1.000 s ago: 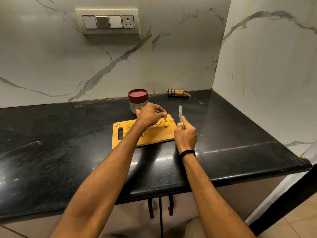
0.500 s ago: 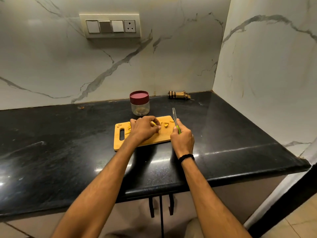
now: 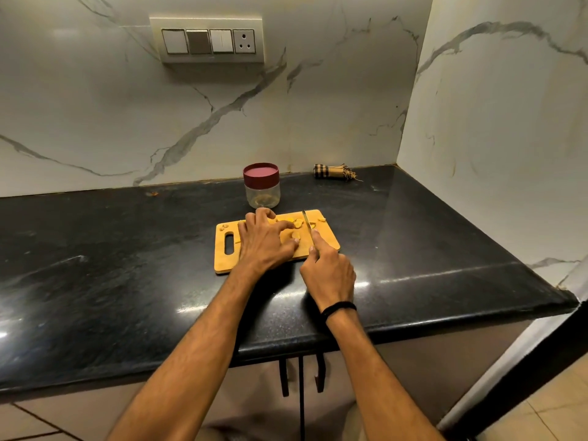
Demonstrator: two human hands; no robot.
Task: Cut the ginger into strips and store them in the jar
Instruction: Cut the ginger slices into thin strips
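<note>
While the left hand [image 3: 265, 241] lies over the ginger [image 3: 294, 225] on the cutting board [image 3: 329, 242], its fingers [image 3: 266, 215] bent down and the thumb pinching a piece against them, the right hand [image 3: 329, 272] grips the handle of the knife [image 3: 306, 221] with its forefinger laid along the back of the blade. The blade stands just beside the left thumb, its point aimed away from the person, so the likeliest mishap is a nick. The pieces look small and rounded, and one could roll or skid under the edge and bring the blade onto the fingertips. More cut bits lie scattered toward the far edge of the board and near its handle slot; a hard stroke or a sweep of the hand could flick them onto the dark worktop [image 3: 127, 265]. The board itself lies loose on a glossy surface, and sideways pressure from either hand might make it slide. The jar [image 3: 262, 194] stands just behind the board with its red lid [image 3: 261, 172] on, so nothing can go in until it is opened. Being that close, it could also be knocked over by the left hand. A rolled cloth [image 3: 332, 171] lies well apart, by the wall.
</note>
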